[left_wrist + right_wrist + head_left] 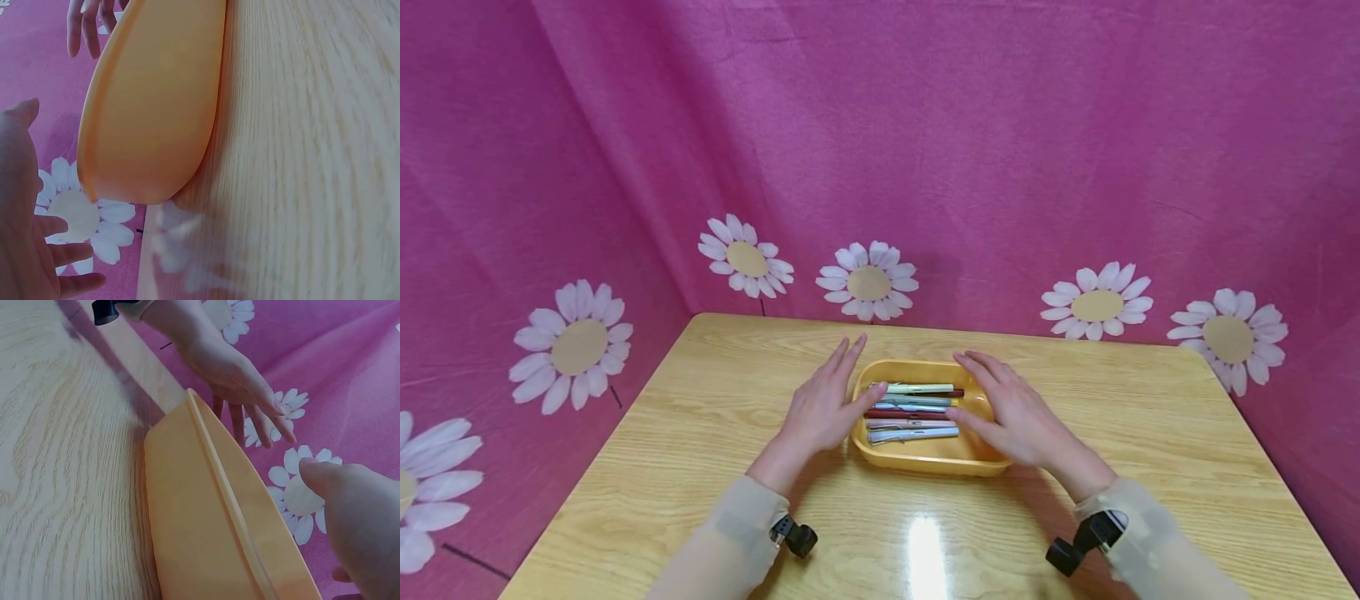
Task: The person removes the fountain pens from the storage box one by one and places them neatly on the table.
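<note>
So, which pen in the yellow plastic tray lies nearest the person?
The slim light blue pen, frontmost; the pale pink pen and all others lie farther back.

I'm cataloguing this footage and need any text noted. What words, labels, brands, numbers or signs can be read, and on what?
No readable text anywhere.
Pens: any markings are too small and blurred to read.
Orange tray: no lettering visible.
Pink cloth: flower pictures only, no words.
</note>
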Demonstrator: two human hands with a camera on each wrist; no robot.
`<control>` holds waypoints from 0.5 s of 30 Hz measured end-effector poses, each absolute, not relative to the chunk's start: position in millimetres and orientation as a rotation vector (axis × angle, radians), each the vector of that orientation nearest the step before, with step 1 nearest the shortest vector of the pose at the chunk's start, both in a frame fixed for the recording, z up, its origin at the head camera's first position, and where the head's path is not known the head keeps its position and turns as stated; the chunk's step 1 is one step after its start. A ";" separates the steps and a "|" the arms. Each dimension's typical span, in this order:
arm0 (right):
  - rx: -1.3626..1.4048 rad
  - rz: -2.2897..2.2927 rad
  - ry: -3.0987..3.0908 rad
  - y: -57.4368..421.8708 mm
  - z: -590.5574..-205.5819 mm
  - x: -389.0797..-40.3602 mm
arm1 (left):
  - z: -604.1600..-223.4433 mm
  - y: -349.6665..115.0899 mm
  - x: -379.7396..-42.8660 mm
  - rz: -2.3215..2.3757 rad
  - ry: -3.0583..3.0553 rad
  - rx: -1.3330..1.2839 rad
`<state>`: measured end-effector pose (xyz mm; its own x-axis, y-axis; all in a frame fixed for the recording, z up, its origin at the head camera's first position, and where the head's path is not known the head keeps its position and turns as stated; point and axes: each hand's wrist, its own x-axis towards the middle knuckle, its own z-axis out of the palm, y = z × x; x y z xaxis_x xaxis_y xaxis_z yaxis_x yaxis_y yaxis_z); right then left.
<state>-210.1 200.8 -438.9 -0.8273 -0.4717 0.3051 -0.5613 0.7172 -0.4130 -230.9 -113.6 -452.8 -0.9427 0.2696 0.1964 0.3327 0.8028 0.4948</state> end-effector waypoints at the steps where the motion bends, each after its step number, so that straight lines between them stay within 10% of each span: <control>1: 0.833 0.763 -2.750 200.0 -439.1 -210.9 | -453.3 -113.1 -231.0 -0.832 -2.874 -0.475; 15: 0.807 0.972 -2.803 190.7 -443.8 -219.2 | -462.3 -107.6 -232.4 -0.981 -2.886 -0.447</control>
<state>-219.2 190.7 -443.8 -0.8601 -0.4567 0.2271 -0.4993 0.6626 -0.5583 -232.4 -107.6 -462.3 -0.9561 0.2520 0.1496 0.2910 0.7554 0.5872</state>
